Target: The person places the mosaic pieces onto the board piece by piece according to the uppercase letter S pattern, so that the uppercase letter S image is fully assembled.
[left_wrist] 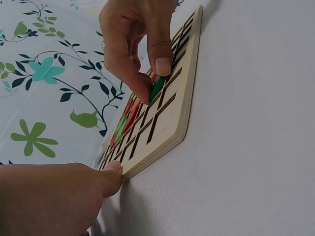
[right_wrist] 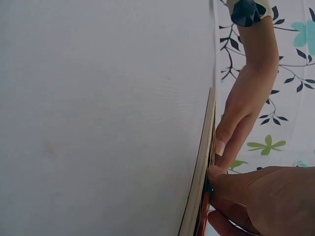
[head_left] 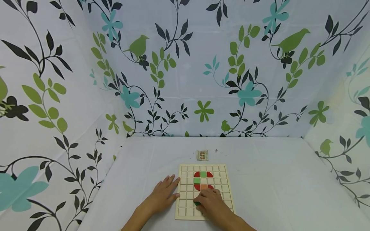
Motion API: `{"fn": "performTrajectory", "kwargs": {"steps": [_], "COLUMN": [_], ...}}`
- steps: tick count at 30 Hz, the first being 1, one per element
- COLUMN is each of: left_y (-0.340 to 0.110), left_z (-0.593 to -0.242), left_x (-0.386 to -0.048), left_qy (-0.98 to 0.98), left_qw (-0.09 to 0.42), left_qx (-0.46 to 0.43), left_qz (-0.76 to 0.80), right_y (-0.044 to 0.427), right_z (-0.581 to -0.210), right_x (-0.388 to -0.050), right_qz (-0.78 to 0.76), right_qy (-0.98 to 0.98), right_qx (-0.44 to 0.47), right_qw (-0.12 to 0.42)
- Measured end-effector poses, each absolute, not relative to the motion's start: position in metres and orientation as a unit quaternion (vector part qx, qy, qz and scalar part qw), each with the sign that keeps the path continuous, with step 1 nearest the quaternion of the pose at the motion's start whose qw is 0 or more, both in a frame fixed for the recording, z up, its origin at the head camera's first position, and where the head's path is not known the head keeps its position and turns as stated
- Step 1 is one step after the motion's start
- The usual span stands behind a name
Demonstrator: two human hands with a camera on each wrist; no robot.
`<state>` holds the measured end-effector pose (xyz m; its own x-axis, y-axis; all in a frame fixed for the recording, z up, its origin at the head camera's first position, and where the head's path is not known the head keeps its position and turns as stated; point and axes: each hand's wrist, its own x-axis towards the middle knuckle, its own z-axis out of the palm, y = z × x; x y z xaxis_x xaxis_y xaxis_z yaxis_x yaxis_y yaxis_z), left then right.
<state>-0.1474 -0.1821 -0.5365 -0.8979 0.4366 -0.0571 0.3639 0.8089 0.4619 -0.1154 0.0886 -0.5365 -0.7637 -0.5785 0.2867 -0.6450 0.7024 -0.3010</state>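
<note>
A pale wooden grid board (head_left: 185, 211) lies on the white table. Red quarter-round tiles (head_left: 197, 186), light green square tiles (head_left: 203, 174) and an orange tile (head_left: 204, 186) sit in its upper and middle cells. My right hand (head_left: 212, 205) is over the lower half of the board and pinches a dark green tile (left_wrist: 157, 88) between thumb and fingers, down at the cells in the left wrist view. The fingers partly hide that tile. My left hand (head_left: 164, 195) rests on the table, its extended fingers and thumb touching the board's left edge.
Just beyond the board's far edge lies a small square card (head_left: 202, 155) with a coloured figure like a 5 or S. Small dark specks mark the cloth beside it. A patterned curtain (head_left: 185, 77) with leaves, birds and flowers surrounds the table at the back and sides.
</note>
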Motion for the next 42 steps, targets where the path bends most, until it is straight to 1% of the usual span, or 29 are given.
{"fn": "performTrajectory", "kwargs": {"steps": [5, 15, 18, 25, 28, 36, 42], "left_y": [-0.1808, -0.1808, -0.1809, -0.1807, -0.1803, -0.1809, -0.1803], "left_z": [-0.5364, -0.5373, -0.538, -0.5372, -0.5366, -0.5329, -0.5305], "left_x": [-0.1472, -0.1486, -0.1483, -0.1472, -0.1473, -0.1488, -0.149], "left_qy": [0.948, 0.947, 0.947, 0.947, 0.948, 0.945, 0.946], "left_qw": [0.079, 0.078, 0.08, 0.08, 0.079, 0.075, 0.084], "left_qx": [0.211, 0.212, 0.213, 0.211, 0.211, 0.218, 0.216], "left_qz": [0.225, 0.226, 0.228, 0.227, 0.225, 0.231, 0.226], "right_y": [0.0922, 0.0946, 0.0958, 0.096, 0.0942, 0.0888, 0.0876], "right_z": [-0.5366, -0.5328, -0.534, -0.5374, -0.5374, -0.5362, -0.5339], "right_x": [-0.1155, -0.1213, -0.1217, -0.119, -0.1188, -0.1177, -0.1163], "right_qz": [0.202, 0.21, 0.205, 0.19, 0.184, 0.168, 0.172], "right_qy": [-0.916, -0.917, -0.915, -0.908, -0.909, -0.917, -0.921], "right_qx": [0.336, 0.333, 0.34, 0.355, 0.354, 0.339, 0.332], "right_qw": [0.086, 0.061, 0.07, 0.112, 0.122, 0.129, 0.115]}}
